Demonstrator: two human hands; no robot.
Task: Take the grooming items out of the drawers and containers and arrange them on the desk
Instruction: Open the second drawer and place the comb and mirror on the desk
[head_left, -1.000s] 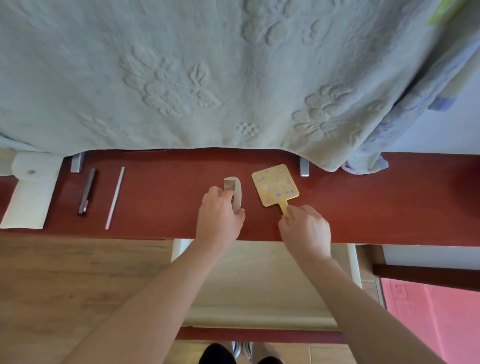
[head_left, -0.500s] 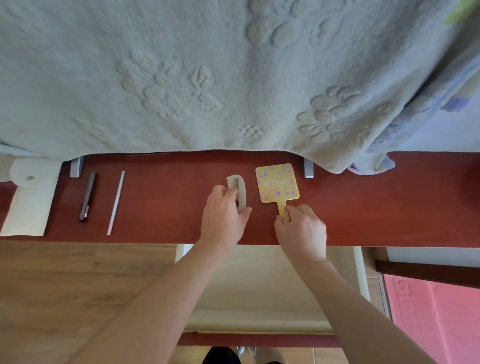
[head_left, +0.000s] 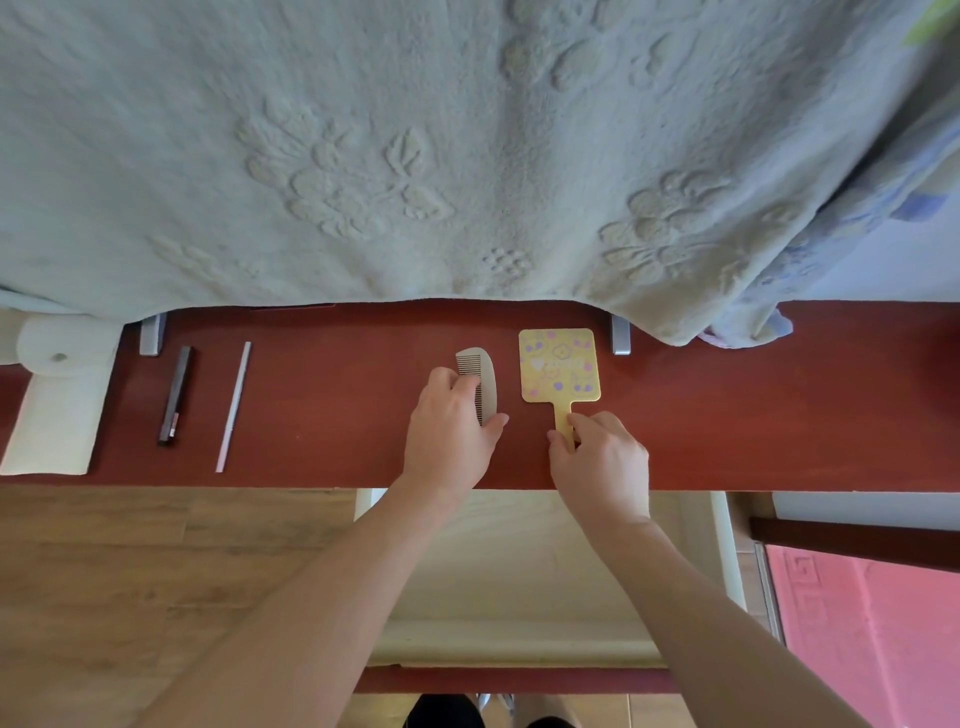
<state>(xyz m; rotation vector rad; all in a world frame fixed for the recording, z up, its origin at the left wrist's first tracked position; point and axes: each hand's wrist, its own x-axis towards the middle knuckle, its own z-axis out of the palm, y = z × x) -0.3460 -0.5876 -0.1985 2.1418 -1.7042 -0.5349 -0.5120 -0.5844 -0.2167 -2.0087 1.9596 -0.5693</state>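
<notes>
Head view, centre of frame: the left hand (head_left: 449, 431) curls over the comb (head_left: 480, 379); the right hand (head_left: 602, 457) pinches the hand mirror (head_left: 558, 364) by its handle; both hands' things lie on the tabletop (head_left: 337, 405), just beside each other, long axes running up the frame, each directly above its own hand.

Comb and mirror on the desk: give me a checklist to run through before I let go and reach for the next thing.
1. Comb lying flat on the desk: ok.
2. Hand mirror flat, handle toward the front edge: ok.
3. Comb and hand mirror side by side, not touching: ok.
4. Both items fully on the desk, back from its front edge: ok.
5. Hands free: not ok. The left hand grips the comb and the right hand pinches the hand mirror's handle.
6. Open drawer below emptied: cannot tell, as the arms hide part of it.
</notes>
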